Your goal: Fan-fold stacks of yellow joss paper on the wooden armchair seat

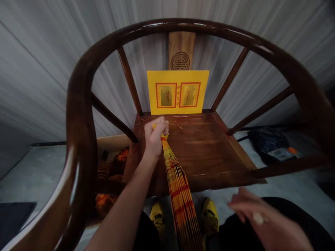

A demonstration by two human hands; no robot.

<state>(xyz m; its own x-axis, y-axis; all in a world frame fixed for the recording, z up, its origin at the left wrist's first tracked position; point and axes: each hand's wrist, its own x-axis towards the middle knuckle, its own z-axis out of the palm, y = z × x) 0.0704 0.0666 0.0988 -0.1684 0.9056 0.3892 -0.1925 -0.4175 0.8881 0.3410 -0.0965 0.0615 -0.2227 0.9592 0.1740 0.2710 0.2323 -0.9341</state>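
My left hand [156,135] is closed in a fist over the chair seat, gripping the narrow end of a bundle of pleated yellow and red joss paper [180,195]. From the fist the many thin folds fan out downward, past the seat's front edge and between my knees. My right hand [258,212] is apart from the bundle, above my right leg, and blurred by motion. A small pale spot shows on it that I cannot make out. Beyond my left hand, a flat yellow joss paper sheet [178,92] with two red-framed gold squares leans against the chair back.
The dark wooden chair [209,146] has a curved armrest rail [180,24] around the seat. Thin reddish scraps lie on the seat's back part. At left stands a box [110,141] holding orange and brown paper pieces. A dark bag [267,139] lies on the floor at right.
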